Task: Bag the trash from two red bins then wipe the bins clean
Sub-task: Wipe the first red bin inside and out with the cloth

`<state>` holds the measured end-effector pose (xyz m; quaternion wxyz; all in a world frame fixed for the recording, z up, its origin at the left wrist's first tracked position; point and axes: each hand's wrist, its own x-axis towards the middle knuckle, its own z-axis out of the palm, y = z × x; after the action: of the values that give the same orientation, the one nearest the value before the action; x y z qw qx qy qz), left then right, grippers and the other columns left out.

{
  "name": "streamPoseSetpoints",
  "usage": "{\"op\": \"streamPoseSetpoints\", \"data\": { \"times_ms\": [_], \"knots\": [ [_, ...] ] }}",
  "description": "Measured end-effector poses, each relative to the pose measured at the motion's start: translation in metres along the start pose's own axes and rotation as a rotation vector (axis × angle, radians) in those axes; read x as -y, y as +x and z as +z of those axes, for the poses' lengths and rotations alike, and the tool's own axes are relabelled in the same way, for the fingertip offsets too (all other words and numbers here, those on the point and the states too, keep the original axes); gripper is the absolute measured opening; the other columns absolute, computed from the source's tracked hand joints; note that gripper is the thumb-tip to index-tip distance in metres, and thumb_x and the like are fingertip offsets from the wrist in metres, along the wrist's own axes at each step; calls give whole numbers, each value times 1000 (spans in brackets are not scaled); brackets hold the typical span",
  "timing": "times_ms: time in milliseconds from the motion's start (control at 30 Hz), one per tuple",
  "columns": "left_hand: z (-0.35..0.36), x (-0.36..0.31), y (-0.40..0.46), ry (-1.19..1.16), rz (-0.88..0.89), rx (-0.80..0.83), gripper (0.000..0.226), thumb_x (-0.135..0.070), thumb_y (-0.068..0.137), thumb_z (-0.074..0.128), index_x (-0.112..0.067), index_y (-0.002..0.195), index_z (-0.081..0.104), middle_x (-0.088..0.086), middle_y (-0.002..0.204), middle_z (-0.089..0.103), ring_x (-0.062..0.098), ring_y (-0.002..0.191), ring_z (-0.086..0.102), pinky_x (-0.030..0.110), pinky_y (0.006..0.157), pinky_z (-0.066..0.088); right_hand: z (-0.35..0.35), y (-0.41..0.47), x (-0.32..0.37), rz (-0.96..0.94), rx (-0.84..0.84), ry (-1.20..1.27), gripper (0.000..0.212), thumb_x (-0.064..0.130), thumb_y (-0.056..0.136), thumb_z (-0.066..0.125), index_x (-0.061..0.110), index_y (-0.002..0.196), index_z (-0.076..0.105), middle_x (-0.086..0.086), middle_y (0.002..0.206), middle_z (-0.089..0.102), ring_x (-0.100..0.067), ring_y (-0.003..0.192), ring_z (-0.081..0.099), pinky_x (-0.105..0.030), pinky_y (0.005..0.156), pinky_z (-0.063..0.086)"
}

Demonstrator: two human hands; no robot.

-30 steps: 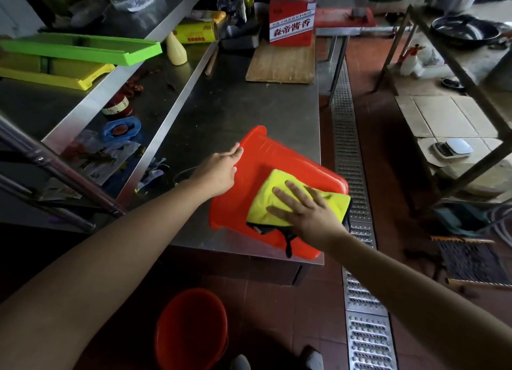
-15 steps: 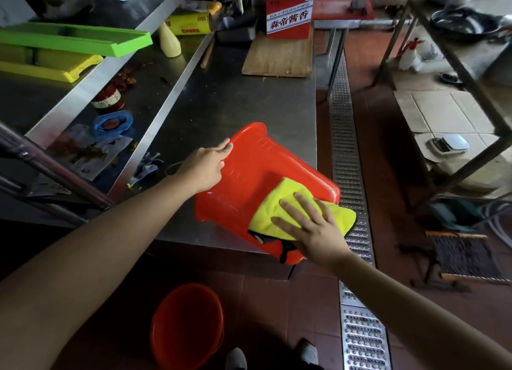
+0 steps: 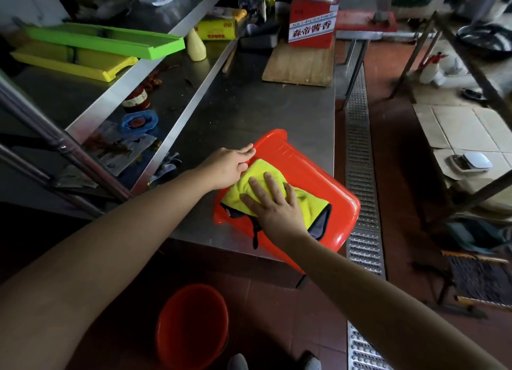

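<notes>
A red rectangular bin [image 3: 310, 175] lies upside down at the near right corner of the steel table [image 3: 249, 112], jutting over the edge. A yellow cloth [image 3: 307, 203] with dark trim is spread on its flat bottom. My right hand [image 3: 274, 203] presses flat on the cloth with fingers spread. My left hand [image 3: 230, 164] holds the bin's left edge, fingers curled over it, touching the cloth's corner. A second red bin [image 3: 191, 325], round, stands on the floor below the table.
A wooden cutting board [image 3: 299, 62] and a red box [image 3: 313, 20] sit at the table's far end. Green and yellow trays [image 3: 105, 41] lie on the upper shelf at left. A metal floor drain grate [image 3: 360, 159] runs along the table's right. A broom head [image 3: 479, 278] lies far right.
My right hand has slid the yellow cloth leftward across the bin's bottom, up against my left hand. The left hand stays on the bin's edge.
</notes>
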<state>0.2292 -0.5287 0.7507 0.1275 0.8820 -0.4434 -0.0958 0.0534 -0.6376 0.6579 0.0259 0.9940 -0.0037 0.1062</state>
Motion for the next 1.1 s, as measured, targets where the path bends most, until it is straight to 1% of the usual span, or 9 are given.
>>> {"op": "streamPoseSetpoints", "data": {
  "times_ms": [100,167,300,467,633,733,867,967,1100],
  "knots": [
    [-1,2,2,31,1,-27,50,-21,99,51,-25,148,41,-14,156,28,17,136,44,30,112,34,2,27,22,28,8,5,56,31,99,48,36,153,36,-2,168,11,-38,153,1,-65,117,8],
    [0,5,0,27,9,-48,49,-23,99,52,-26,147,42,-15,155,29,18,134,46,31,111,37,6,19,20,6,-20,3,59,30,97,52,35,154,35,-2,168,10,-38,154,1,-64,117,10],
    [6,10,-7,44,25,-70,50,-26,99,53,-26,147,42,-15,155,30,20,132,49,34,111,38,16,-48,-16,-113,-84,-44,71,23,93,64,33,155,32,-2,168,11,-35,154,7,-62,117,22],
    [8,7,-9,-9,35,-81,50,-25,99,54,-26,148,41,-16,155,29,19,131,50,33,111,39,15,-117,-66,-80,-79,-103,66,30,94,51,38,156,30,1,168,15,-33,154,11,-60,115,25],
    [12,10,-14,-76,26,-85,50,-23,98,57,-26,146,44,-16,153,32,15,133,47,30,112,36,4,-88,-57,-35,-59,-61,67,36,89,70,38,150,43,0,165,26,-34,152,19,-60,114,28],
    [12,15,-18,-124,55,-94,50,-20,96,59,-24,145,46,-14,152,35,13,133,47,30,112,37,-7,-31,-41,-35,-64,3,59,40,94,63,40,149,43,1,165,26,-33,152,18,-59,115,27],
    [13,19,-22,-98,70,-128,50,-18,95,58,-20,144,47,-11,153,36,14,131,49,30,110,40,-15,32,-18,9,18,84,53,47,100,49,43,151,37,6,167,16,-28,155,7,-58,119,21],
    [15,18,-25,-63,77,-135,50,-18,96,58,-19,145,46,-10,153,36,17,130,51,31,109,41,-13,19,-25,-23,0,81,54,46,99,53,41,151,39,5,167,18,-28,155,10,-57,118,22],
    [14,15,-29,-66,76,-140,49,-19,97,57,-19,145,46,-11,153,35,19,127,54,35,107,43,-9,-54,-61,-17,-56,80,62,37,91,69,39,148,45,3,165,25,-29,153,18,-57,111,32]
  ]
}}
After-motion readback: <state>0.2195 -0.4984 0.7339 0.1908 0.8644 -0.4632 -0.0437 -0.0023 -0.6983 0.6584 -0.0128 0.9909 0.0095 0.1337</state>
